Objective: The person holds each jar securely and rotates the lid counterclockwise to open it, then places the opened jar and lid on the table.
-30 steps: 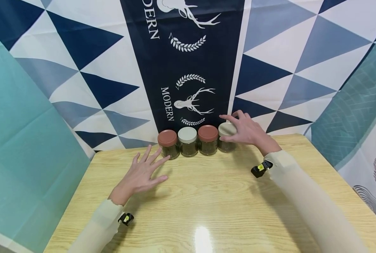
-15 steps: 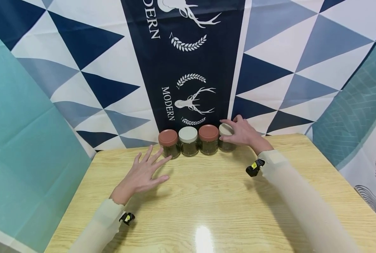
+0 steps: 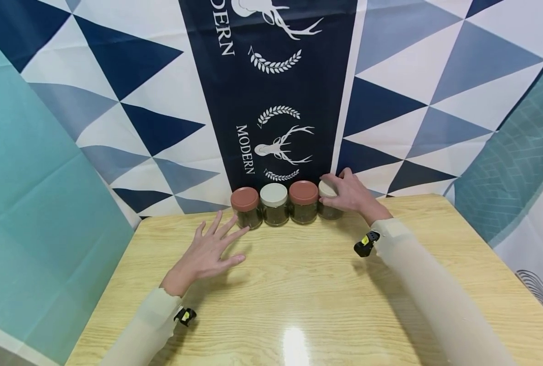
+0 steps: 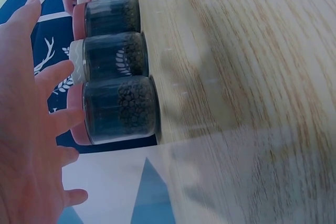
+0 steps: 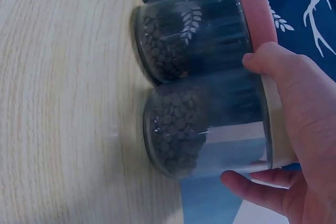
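Four-sided grouping aside, a row of glass jars with dark bean-like pieces stands upright at the table's back edge. The rightmost jar (image 5: 210,124) has a cream lid (image 5: 279,121), and my right hand (image 3: 351,193) grips it there, thumb on one side and fingers on the other. Beside it stands a red-lidded jar (image 3: 303,201), then a white-lidded jar (image 3: 274,203). My left hand (image 3: 207,251) is spread out just in front of the leftmost red-lidded jar (image 4: 121,108), apparently holding nothing. In the head view my right hand hides part of the cream lid.
The jars stand close together on a pale wooden table (image 3: 271,284). Behind them hangs a patterned cloth (image 3: 280,91) with deer and triangles. A turquoise panel (image 3: 47,203) borders the left side, and another patterned cloth (image 3: 518,188) hangs at the right.
My right hand has shifted slightly left and its fingers have come down closer round the cream lid. The left hand and the jars stay practically where they were.
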The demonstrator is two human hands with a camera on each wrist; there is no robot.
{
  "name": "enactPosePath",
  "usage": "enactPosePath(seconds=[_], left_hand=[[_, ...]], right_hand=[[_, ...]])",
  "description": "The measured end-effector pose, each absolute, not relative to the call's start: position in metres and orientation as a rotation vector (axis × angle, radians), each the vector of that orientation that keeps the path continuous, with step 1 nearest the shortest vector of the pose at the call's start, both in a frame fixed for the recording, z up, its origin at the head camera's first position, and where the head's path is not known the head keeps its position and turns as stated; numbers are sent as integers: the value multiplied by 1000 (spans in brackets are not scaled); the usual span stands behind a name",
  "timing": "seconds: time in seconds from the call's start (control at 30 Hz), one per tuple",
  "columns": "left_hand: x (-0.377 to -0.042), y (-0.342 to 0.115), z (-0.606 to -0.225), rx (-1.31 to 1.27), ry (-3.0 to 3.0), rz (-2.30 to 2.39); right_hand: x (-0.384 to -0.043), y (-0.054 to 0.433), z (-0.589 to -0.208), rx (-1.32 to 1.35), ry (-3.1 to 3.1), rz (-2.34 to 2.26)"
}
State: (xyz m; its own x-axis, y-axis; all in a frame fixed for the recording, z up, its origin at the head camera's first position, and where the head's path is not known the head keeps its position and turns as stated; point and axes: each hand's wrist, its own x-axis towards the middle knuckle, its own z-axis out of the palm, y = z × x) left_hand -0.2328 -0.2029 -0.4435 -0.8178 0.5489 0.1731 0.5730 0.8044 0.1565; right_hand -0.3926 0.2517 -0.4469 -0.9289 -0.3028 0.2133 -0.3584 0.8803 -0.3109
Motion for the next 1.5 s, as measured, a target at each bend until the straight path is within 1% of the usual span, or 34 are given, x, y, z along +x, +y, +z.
enactPosePath(seconds=[0.17,0.37,0.6,0.7,0.8,0.93,1.27,1.5], left_hand=[[-233,-204,-445,-906,-2872,-323],[-234,-205,-445,-921,-2881,-313],[-235,-205,-443,-927,-2895,-305],[-235,-205,-443,-924,-2899,-305],[-235,-204,-443,-922,-2899,-304],[-235,-203,-442,-921,-2895,-301],[-234,-202,-442,-915,-2908,-320],[-233,-201,-442,-928,-2905,-335]], right_hand=[[-401,254,-457,511,-2862,542],[-393,247,-448,468,-2899,522],[-371,236,-426,463,-2899,537],[-381,242,-436,458,-2888,528],[-380,241,-435,458,-2875,515],[-362,233,-416,451,-2875,535],[-356,231,-387,444,-2851,501],[-349,232,-377,464,-2836,495]])
